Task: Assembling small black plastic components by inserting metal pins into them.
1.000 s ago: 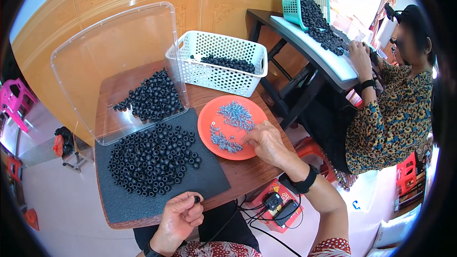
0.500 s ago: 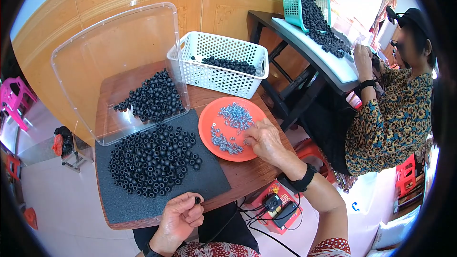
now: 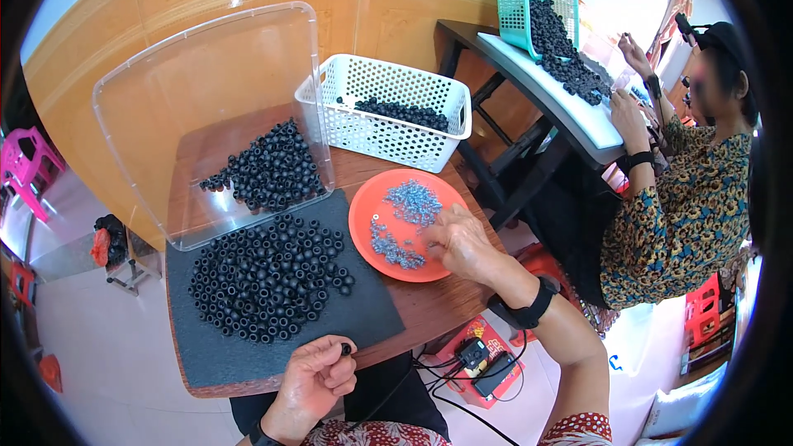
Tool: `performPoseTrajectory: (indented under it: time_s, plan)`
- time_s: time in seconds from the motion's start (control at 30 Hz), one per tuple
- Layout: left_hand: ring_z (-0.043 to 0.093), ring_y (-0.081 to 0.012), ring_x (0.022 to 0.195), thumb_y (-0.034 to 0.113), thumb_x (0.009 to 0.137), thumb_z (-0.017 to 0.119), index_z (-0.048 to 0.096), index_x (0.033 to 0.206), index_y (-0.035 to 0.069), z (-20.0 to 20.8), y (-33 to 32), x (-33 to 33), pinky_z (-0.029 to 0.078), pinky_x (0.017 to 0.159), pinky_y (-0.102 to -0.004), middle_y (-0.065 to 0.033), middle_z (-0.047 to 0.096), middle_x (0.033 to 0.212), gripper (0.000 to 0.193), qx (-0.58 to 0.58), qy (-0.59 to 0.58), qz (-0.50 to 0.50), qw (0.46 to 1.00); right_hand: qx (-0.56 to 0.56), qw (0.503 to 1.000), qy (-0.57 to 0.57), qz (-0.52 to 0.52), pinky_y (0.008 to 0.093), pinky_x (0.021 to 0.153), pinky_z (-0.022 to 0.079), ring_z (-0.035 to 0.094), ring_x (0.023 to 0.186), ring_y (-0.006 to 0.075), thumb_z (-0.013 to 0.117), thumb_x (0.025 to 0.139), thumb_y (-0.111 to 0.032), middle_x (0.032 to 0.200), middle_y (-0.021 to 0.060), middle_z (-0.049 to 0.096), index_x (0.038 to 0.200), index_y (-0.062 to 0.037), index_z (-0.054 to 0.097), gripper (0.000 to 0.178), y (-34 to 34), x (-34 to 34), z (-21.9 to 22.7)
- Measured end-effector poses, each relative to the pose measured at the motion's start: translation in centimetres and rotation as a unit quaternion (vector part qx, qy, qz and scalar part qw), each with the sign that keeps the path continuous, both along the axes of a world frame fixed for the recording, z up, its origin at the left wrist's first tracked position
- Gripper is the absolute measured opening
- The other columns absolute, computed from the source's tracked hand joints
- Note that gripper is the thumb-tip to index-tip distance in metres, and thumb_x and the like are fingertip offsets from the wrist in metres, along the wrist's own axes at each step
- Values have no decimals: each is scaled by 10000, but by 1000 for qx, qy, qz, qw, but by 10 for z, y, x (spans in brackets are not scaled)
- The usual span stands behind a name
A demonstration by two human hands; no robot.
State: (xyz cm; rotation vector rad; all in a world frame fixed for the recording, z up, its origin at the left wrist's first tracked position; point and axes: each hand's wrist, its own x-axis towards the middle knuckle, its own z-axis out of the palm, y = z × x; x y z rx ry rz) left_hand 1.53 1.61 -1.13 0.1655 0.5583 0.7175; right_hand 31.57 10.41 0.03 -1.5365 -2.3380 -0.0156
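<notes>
We hold one small black piece (image 3: 346,349) in our left hand (image 3: 318,376), just off the front edge of the desk (image 3: 438,314). The grip there is a pinch between thumb and forefinger, with the other fingers curled in below. Our right hand (image 3: 464,239) is over the right side of the orange plate (image 3: 358,227), its fingers bent and the tips drawn in low; we cannot tell whether that grip pinches anything. Near it on the plate lie shiny blue-grey bits (image 3: 413,201) in two loose heaps.

Left of the plate, a heap of black pieces (image 3: 264,281) covers much of a dark mat (image 3: 363,314); many show round holes. More lie in the clear box (image 3: 316,74) behind the heap, and in the white basket (image 3: 388,136) behind the plate.

We judge the black piece to be light and fairly stiff, hardly fragile, with a smooth, rounded outside that may roll or slip. It is best taken by its outer sides, leaving the hole uncovered. The bits look hard, slick and nearly weightless, easy to scatter; we would take one with the very fingertips, from a heap's thin edge.
</notes>
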Motion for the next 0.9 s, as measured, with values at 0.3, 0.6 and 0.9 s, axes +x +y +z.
performPoseTrajectory:
  time_s: [0.3, 0.6, 0.9]
  plan:
    - [311, -89, 499, 149, 869, 571, 567, 922, -36, -1, -1, -1, 256, 452, -242, 11, 351, 572, 192, 5, 2, -3, 1000, 33, 996, -75, 32, 389, 674, 411, 484, 776, 280, 671, 691, -70, 752, 94, 510, 749, -56, 622, 78, 1, -4, -6]
    - [312, -87, 500, 140, 894, 546, 564, 935, -38, 0, -2, 0, 272, 464, -238, 2, 366, 586, 183, 4, 0, -6, 1000, 16, 989, 124, -74, 369, 702, 440, 532, 806, 292, 646, 697, 4, 765, 104, 619, 766, -45, 633, 86, -9, 13, 6]
    - [309, -86, 498, 136, 897, 538, 563, 931, -37, 0, -3, 0, 266, 461, -238, 4, 360, 581, 178, 4, 2, -4, 1000, 8, 999, 37, -28, 375, 700, 432, 515, 801, 283, 699, 656, -51, 745, 93, 562, 763, -64, 670, 112, -9, 8, -3]
